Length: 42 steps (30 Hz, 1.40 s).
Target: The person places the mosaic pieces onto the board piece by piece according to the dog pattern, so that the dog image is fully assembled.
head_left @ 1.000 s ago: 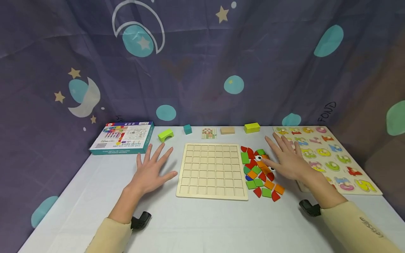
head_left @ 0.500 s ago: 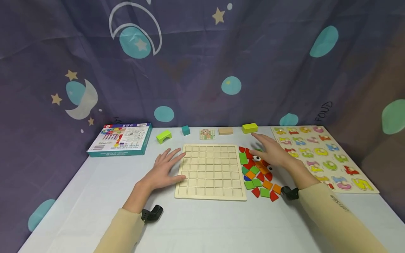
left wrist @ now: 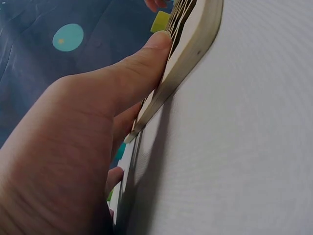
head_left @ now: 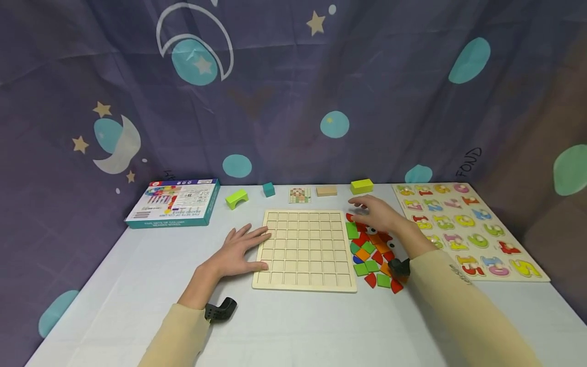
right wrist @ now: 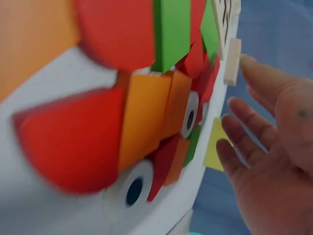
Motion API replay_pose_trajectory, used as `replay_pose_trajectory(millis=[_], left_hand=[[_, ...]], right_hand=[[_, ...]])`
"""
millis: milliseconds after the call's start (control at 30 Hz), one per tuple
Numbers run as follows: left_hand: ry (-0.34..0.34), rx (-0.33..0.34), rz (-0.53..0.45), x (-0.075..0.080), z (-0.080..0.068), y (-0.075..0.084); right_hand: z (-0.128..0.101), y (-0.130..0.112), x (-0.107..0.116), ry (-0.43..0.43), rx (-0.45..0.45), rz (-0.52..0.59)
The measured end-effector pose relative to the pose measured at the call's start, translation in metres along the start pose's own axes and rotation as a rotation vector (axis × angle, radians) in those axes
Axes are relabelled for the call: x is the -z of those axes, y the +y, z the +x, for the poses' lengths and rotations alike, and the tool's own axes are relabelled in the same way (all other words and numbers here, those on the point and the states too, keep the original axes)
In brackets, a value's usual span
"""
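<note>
The grid board [head_left: 304, 250] is now touched, likely steadied, at its left by the spread left hand [head_left: 236, 253]; right of it, loose pieces [head_left: 368, 247] are overhung by the empty right hand [head_left: 377, 213], fingers parted.

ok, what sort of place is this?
Probably a staged tabletop play or recording setup: a dark moon-and-star backdrop behind a white table surface, which bears a grid board and a number puzzle.

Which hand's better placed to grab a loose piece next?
Right, likely: the right hand hovers close to the colored pieces, holding nothing. The left hand touches the left edge of the board; the pieces lie off its right side.
</note>
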<state>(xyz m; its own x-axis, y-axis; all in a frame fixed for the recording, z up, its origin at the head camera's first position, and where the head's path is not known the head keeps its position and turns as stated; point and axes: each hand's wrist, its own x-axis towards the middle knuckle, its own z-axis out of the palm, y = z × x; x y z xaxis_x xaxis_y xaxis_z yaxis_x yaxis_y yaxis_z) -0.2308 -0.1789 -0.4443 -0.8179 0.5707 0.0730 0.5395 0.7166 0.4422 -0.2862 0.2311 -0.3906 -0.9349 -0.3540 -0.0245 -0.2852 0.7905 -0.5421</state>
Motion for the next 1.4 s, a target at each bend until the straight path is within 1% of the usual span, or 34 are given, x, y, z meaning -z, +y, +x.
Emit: replay_pose_trajectory(millis=[100, 333, 433, 500, 600, 700, 833, 1033, 1167, 1300, 1400], left_hand=[[0.003, 0.002, 0.001, -0.001, 0.001, 0.0], [0.002, 0.014, 0.014, -0.003, -0.001, 0.001], [0.008, 0.005, 0.011, -0.002, 0.0, 0.003], [0.011, -0.005, 0.005, -0.001, 0.001, 0.004], [0.011, -0.007, -0.001, 0.0, 0.003, 0.005], [0.006, 0.0, -0.005, 0.0, 0.003, 0.004], [0.004, -0.001, -0.014, 0.001, 0.0, 0.002], [0.007, -0.013, -0.01, -0.001, -0.005, -0.001], [0.008, -0.014, -0.019, -0.002, -0.007, 0.0], [0.009, -0.014, -0.024, -0.004, -0.009, -0.001], [0.006, -0.01, -0.028, -0.004, -0.01, -0.003]], right_hand=[[0.007, 0.0, -0.003, -0.01, -0.029, 0.003], [0.018, 0.001, -0.01, -0.062, -0.147, 0.019], [0.02, 0.002, -0.01, -0.074, -0.185, 0.022], [0.021, 0.004, -0.01, -0.07, -0.193, 0.01], [0.023, 0.004, -0.009, -0.058, -0.183, -0.008], [0.024, 0.002, -0.008, -0.045, -0.15, -0.016], [0.025, -0.002, -0.008, -0.031, -0.115, -0.008], [0.028, 0.0, -0.011, 0.003, -0.104, 0.015], [0.028, 0.003, -0.01, 0.024, -0.11, 0.069], [0.026, 0.003, -0.009, 0.039, -0.132, 0.161], [0.027, 0.0, -0.009, 0.051, -0.119, 0.232]])
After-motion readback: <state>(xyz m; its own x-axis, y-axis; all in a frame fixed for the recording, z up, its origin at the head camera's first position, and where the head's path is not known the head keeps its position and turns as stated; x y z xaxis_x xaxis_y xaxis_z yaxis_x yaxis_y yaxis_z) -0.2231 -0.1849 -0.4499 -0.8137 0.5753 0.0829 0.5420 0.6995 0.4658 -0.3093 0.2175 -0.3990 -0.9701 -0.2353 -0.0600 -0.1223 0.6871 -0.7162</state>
